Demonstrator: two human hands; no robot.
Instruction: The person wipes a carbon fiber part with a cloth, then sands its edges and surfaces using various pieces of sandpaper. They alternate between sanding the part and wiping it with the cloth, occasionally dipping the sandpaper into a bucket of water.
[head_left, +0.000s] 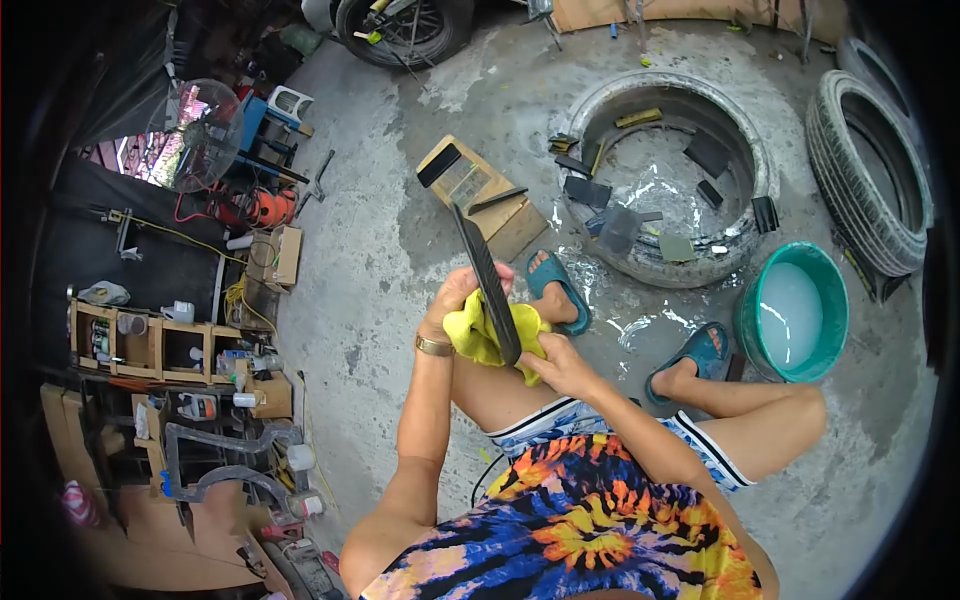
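A long, flat black strip with a finely patterned surface [484,272] is held slanting upright in front of me. My left hand [456,298] is closed on the strip from behind, some fingers hidden by it. A yellow cloth [470,335] is bunched around the strip's lower part, against both hands. My right hand [562,368] is closed on the cloth near the strip's bottom end. Beyond the strip stands a wooden box [512,226] bearing a dark slim piece [497,199] and a black rectangular piece [440,166].
A tire [668,84] lies flat on the wet concrete floor, with several dark pieces in and on it. A green bucket [843,310] of cloudy liquid is at right. More tires [822,150] stand behind. Wooden shelving [155,352] and a fan [196,135] are at left.
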